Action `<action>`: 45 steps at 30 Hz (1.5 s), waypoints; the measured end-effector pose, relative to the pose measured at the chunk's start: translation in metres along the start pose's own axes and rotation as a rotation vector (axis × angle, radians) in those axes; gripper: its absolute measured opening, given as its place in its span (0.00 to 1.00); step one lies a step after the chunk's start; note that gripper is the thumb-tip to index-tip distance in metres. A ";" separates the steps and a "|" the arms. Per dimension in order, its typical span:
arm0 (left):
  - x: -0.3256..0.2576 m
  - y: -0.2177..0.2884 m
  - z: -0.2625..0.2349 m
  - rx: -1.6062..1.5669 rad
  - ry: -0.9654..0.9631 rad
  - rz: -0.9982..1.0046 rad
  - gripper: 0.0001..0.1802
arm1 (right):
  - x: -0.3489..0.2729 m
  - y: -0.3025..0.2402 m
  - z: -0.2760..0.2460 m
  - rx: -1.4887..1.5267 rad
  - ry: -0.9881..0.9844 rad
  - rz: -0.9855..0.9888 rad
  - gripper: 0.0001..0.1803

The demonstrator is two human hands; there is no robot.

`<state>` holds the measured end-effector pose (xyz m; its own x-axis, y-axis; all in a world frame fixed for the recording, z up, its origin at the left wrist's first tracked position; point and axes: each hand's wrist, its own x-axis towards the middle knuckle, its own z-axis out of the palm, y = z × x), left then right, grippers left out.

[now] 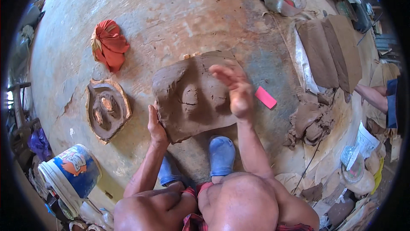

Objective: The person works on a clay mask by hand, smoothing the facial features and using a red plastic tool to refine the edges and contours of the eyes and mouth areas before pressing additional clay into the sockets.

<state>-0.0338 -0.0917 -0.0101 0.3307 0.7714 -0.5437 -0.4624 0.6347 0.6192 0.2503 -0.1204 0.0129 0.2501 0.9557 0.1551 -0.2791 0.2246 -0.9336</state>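
A slab of wet brown clay (pixel 171 88) with two rounded bumps lies in front of me, draped over something whose light orange edge shows at the top. My left hand (pixel 157 128) rests against the slab's lower left edge, fingers stretched out. Over the slab's right side is my right hand (pixel 235 90), fingers extended and slightly blurred; whether it touches the clay I cannot tell. Just right of that hand lies a flat pink rectangular piece (pixel 266 97). To the left sits an orange-rimmed mould (pixel 128 110) with clay inside and two orange lumps.
A bundled orange cloth (pixel 110 45) lies at upper left. A white and blue bucket (pixel 81 169) stands at lower left. At right are folded clay sheets (pixel 316 51) and a torn clay heap (pixel 309 120). Another person's arm (pixel 373 98) reaches in there. A clear container (pixel 269 0) holds tools.
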 end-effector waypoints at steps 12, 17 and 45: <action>0.033 0.015 -0.009 0.069 0.002 -0.037 0.43 | 0.037 0.035 -0.006 -0.066 -0.267 0.323 0.48; 0.030 0.019 -0.019 0.196 0.087 -0.069 0.42 | 0.055 0.003 0.021 0.077 -0.226 0.182 0.36; -0.014 0.005 0.003 -0.099 0.229 0.021 0.45 | -0.015 0.045 0.011 -0.598 0.363 -0.197 0.49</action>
<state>-0.0378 -0.0991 0.0024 0.1301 0.7463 -0.6528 -0.5492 0.6024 0.5792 0.2240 -0.1230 -0.0282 0.5647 0.7615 0.3183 0.3311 0.1442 -0.9325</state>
